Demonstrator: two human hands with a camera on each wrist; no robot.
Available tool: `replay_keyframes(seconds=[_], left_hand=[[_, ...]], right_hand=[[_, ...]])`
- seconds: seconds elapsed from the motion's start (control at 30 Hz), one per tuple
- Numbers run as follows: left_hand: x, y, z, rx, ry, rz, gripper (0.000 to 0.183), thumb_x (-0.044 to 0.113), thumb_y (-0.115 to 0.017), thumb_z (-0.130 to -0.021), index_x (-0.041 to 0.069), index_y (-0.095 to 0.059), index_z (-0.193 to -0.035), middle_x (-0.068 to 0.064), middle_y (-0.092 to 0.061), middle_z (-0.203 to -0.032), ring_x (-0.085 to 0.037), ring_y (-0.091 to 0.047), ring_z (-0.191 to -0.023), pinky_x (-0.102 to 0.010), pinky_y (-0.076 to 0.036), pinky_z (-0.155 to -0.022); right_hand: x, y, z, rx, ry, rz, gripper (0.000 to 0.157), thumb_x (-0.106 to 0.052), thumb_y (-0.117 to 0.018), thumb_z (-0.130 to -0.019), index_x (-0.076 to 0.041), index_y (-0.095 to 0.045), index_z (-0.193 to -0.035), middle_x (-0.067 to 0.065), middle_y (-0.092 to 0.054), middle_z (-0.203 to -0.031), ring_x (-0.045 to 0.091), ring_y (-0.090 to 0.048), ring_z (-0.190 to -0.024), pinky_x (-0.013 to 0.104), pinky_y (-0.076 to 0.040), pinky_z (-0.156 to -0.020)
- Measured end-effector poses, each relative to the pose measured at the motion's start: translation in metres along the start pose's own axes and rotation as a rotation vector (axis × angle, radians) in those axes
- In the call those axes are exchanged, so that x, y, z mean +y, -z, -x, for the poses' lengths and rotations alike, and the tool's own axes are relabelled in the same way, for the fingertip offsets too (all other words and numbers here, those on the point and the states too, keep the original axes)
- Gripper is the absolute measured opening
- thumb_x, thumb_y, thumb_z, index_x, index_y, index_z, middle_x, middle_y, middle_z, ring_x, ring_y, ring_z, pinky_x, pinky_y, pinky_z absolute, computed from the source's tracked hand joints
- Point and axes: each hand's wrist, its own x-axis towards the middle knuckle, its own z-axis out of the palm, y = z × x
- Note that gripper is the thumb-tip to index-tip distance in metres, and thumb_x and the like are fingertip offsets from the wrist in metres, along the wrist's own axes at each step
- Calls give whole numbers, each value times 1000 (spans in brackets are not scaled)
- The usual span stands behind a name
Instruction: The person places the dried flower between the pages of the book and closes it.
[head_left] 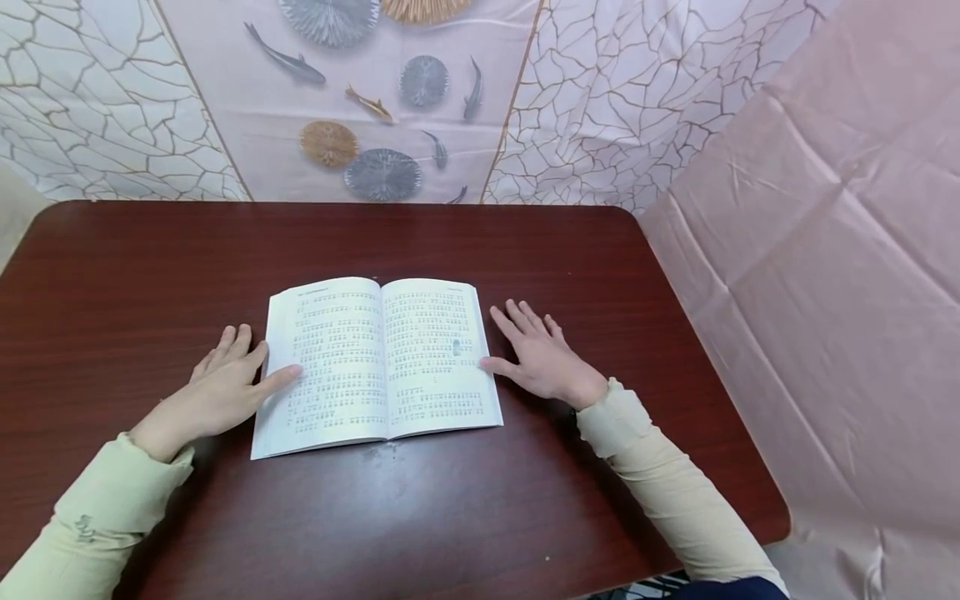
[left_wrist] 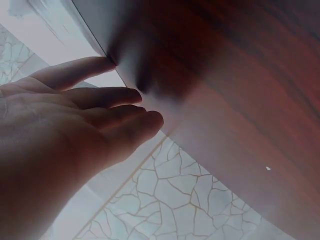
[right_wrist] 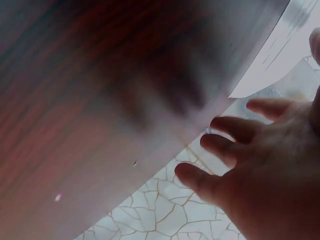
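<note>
An open book with printed white pages lies flat on the dark red-brown table. At its left edge is my left hand, fingers extended, the thumb lying over the left page's margin. Beyond the right edge my right hand has its fingers spread, and the thumb tip reaches the right page's edge. The left wrist view shows the left hand with fairly straight fingers close to the tabletop. In the right wrist view the right hand looks much the same, beside the book's page edges. Neither hand grips anything.
Behind the table's far edge hangs a patterned curtain with gold crackle lines and fish motifs. A plain pinkish cloth hangs along the right side. Tiny pale specks dot the tabletop.
</note>
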Motion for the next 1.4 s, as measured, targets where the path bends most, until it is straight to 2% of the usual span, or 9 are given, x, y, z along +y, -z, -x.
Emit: replay_keyframes(seconds=[0.27, 0.57, 0.8, 1.03, 1.4], left_hand=[[4, -5, 0, 14, -15, 4, 99, 65, -38, -96, -22, -21, -142, -43, 3, -150, -53, 9, -140, -73, -7, -104], [10, -4, -2, 12, -24, 25, 99, 66, -37, -96, -22, -24, -141, -42, 1, -151, -53, 8, -141, -73, -9, -103], [11, -4, -5, 16, -35, 53, 98, 64, -37, -97, -23, -22, -141, -42, 0, -150, -53, 9, -141, -76, -10, -101], [14, -3, -6, 15, -53, 72, 94, 60, -36, -99, -24, -24, -140, -44, -2, -149, -53, 8, -140, -77, -11, -100], [24, -5, -11, 6, -109, 179, 79, 58, -39, -99, -6, -36, -146, -43, -1, -150, -57, 9, -139, -73, -4, -105]], right_hand=[[-10, 1, 1, -54, 21, -14, 83, -71, -39, -92, -22, -19, -157, 9, -11, -162, 25, -8, -149, 54, -12, -115], [-13, -1, 2, -65, 16, 13, 80, -67, -43, -93, -21, -25, -155, 12, -11, -162, 29, -9, -148, 56, -15, -114], [-19, -3, 0, -57, 10, -6, 80, -63, -48, -93, -17, -25, -155, 16, -10, -161, 34, -9, -148, 63, -21, -110], [-21, -4, -2, -61, -9, 1, 80, -62, -50, -93, -17, -24, -155, 15, -9, -162, 34, -8, -148, 63, -22, -109], [-21, -4, -2, -64, -10, 0, 81, -61, -51, -93, -17, -24, -155, 16, -9, -161, 34, -8, -148, 61, -21, -111]])
